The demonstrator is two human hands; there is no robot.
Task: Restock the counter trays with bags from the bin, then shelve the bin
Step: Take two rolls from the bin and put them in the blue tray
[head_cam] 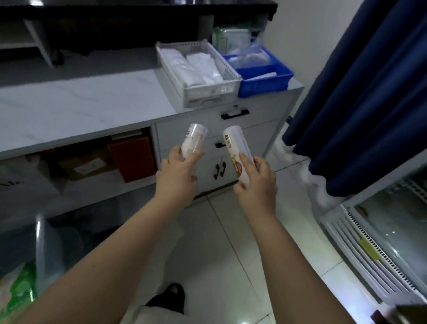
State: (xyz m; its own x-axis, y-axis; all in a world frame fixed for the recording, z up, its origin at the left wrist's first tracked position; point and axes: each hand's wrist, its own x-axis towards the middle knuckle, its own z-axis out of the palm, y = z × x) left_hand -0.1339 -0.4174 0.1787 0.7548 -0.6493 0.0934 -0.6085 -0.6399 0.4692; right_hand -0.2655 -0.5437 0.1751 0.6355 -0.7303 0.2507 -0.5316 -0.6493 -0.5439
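Note:
My left hand [177,174] grips a short white roll of bags [194,140], held upright in front of the cabinet drawers. My right hand [255,183] grips a longer white roll of bags with brown print [234,148], tilted left. Both rolls hang below the counter edge. On the counter's right end stands a white slotted tray [231,79] holding white bag bundles [192,65]. Beside it sits a blue tray [266,82] with clear bags inside. A clear plastic bin [43,240] with green packaging shows at the lower left, blurred.
A pale counter [69,113] runs left, with a shelf below holding a red box [134,157] and cardboard boxes. A dark raised counter [133,2] sits behind. A blue curtain [384,86] hangs right, above a glass-door fridge [395,229]. The floor is white tile.

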